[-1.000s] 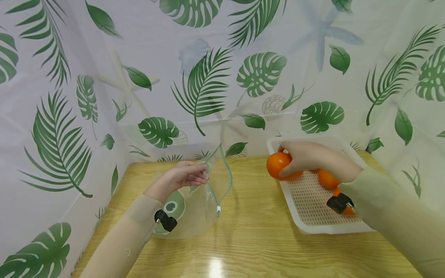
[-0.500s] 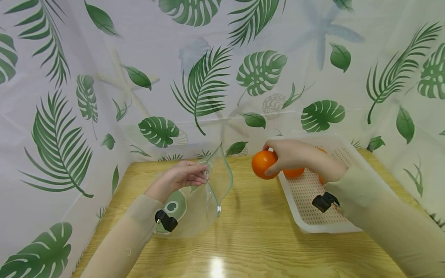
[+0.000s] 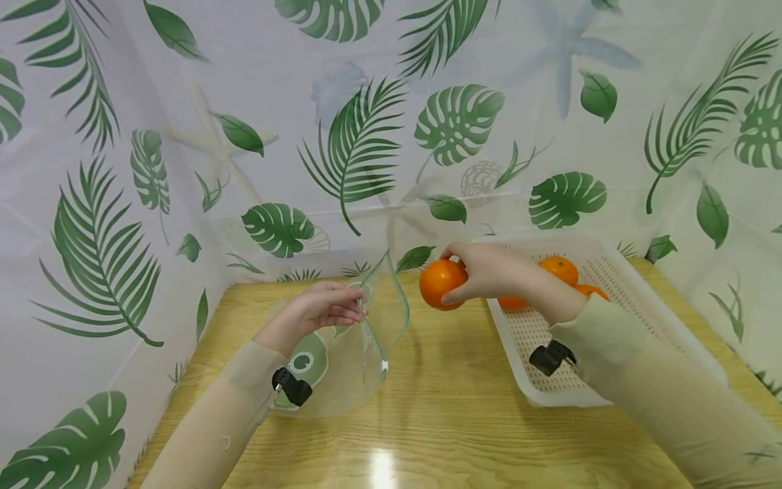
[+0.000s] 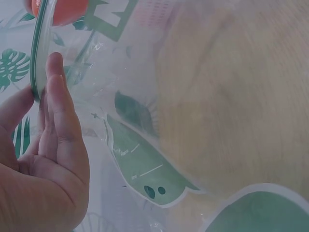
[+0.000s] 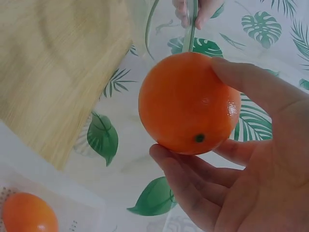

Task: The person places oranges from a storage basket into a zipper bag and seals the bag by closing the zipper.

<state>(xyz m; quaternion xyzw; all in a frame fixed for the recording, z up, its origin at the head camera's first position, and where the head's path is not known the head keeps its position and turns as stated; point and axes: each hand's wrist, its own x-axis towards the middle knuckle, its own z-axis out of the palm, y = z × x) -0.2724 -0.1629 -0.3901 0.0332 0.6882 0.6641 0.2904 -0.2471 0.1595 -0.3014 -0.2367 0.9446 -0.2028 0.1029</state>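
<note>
My left hand (image 3: 324,307) pinches the near edge of a clear zip bag (image 3: 342,380) between thumb and fingers. The bag has green avocado-like prints, a green zip strip and a white slider (image 3: 384,366); its mouth gapes toward the right. In the left wrist view the thumb and fingertips press the green strip (image 4: 36,53). My right hand (image 3: 489,272) grips an orange (image 3: 442,284) with thumb and fingers around its side, held above the table a little right of the bag's mouth. The right wrist view shows a dark stem spot on this orange (image 5: 188,104).
A white perforated plastic basket (image 3: 519,370) stands on the right of the wooden table (image 3: 440,435), with several oranges (image 3: 559,269) inside. Behind the table and along both sides hangs a white cloth (image 3: 366,61) printed with green leaves.
My right hand has carried the orange left, out from over the basket toward the bag's mouth. The left hand and the bag have stayed in place.
</note>
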